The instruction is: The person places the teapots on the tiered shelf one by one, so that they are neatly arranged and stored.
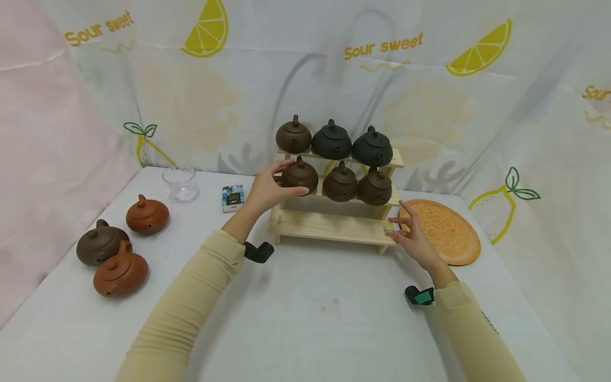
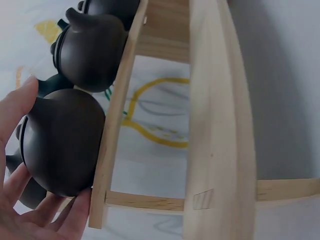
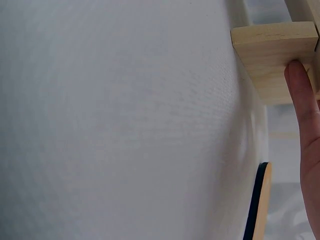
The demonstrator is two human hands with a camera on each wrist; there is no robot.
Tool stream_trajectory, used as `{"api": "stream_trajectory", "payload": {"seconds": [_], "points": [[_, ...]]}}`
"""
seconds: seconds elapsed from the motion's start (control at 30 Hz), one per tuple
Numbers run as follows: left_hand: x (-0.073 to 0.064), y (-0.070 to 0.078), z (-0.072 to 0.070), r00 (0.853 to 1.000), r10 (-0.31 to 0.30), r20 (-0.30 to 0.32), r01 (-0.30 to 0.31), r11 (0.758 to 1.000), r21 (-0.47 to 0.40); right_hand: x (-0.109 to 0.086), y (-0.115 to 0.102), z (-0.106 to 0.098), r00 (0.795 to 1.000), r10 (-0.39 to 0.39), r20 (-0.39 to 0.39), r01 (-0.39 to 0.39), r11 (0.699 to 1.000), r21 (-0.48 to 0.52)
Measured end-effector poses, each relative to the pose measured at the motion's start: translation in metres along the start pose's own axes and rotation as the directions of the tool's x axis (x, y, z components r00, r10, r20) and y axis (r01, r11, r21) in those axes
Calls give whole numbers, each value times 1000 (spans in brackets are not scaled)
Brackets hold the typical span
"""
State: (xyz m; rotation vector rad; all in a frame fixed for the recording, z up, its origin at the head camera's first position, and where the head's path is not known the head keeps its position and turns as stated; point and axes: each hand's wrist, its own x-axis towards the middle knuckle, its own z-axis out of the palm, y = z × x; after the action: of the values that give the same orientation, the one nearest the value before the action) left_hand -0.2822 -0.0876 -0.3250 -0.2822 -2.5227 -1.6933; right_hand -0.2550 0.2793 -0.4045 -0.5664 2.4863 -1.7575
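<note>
A three-step wooden stand [image 1: 334,227] bears teapots on its upper two shelves. My left hand [image 1: 268,185] grips a dark brown teapot [image 1: 299,178] at the left end of the middle shelf. In the left wrist view the thumb is at its handle side and the fingers curl under its rounded body [image 2: 65,142]. My right hand [image 1: 414,239] holds the stand's right end at the lowest shelf. In the right wrist view, a straight finger [image 3: 302,97] presses the wooden end support [image 3: 272,60]. Two more brown teapots [image 1: 340,183] share the middle shelf.
The top shelf bears a brown teapot [image 1: 293,137] and two black ones [image 1: 331,140]. At left on the table are a dark teapot [image 1: 97,245], two reddish ones [image 1: 148,216], a glass cup [image 1: 182,185] and a small box [image 1: 233,197]. An orange round mat [image 1: 448,231] lies right.
</note>
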Motion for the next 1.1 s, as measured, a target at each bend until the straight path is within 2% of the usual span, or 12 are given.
{"api": "stream_trajectory", "payload": {"seconds": [0.13, 0.27, 0.5, 0.77, 1.1], "points": [[-3, -4, 2, 999, 22, -43, -22, 1000, -3, 0, 0, 0, 1000, 4, 2, -4, 1000, -1], [-8, -7, 2, 997, 59, -55, -60, 998, -23, 0, 0, 1, 1000, 12, 2, -12, 1000, 3], [-22, -7, -6, 991, 100, -86, -107, 991, -81, 0, 0, 0, 1000, 24, 2, -24, 1000, -5], [-37, -19, -25, 980, 142, -138, -151, 987, -56, 0, 2, -1, 1000, 18, 2, -18, 1000, -7], [-59, -28, -59, 979, 97, -181, -98, 995, 5, -1, 1, 0, 1000, -4, -4, 4, 1000, 0]]}}
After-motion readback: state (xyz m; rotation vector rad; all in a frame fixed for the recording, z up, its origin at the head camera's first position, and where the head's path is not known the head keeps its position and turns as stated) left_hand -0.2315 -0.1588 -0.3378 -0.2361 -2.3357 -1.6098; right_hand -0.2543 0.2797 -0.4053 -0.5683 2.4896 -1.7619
